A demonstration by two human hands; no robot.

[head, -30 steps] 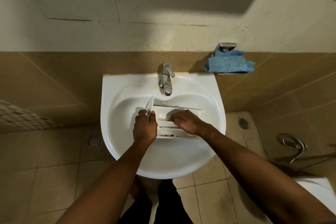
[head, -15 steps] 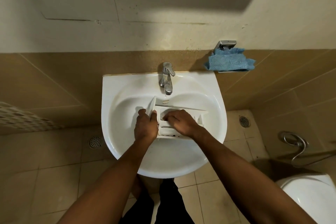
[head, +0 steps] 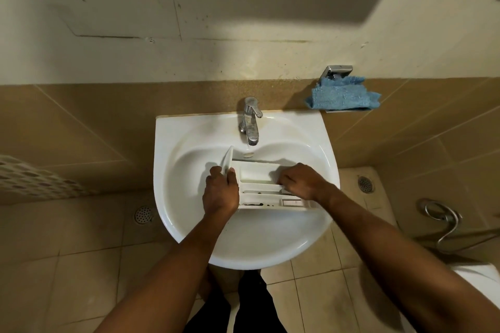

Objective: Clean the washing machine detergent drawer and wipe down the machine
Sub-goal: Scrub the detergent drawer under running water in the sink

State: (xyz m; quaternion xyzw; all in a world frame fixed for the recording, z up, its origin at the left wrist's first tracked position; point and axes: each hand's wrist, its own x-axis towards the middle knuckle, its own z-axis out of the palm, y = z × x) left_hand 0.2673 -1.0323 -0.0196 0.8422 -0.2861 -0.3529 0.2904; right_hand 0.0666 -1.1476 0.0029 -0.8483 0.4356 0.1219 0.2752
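Note:
The white detergent drawer lies in the white wash basin, its front panel at the left and dark grime along its near wall. My left hand grips the drawer's front panel end. My right hand rests over the right part of the drawer, fingers curled down into its compartments; what lies under the fingers is hidden. A blue cloth sits on a small wall shelf to the right of the basin.
A chrome tap stands at the basin's back, over the drawer. Tiled wall runs behind. Floor drains lie left and right. A chrome hose hangs at the right, above a white toilet rim.
My right hand slid from the drawer's left compartments to its right end. The left hand kept its hold on the front panel.

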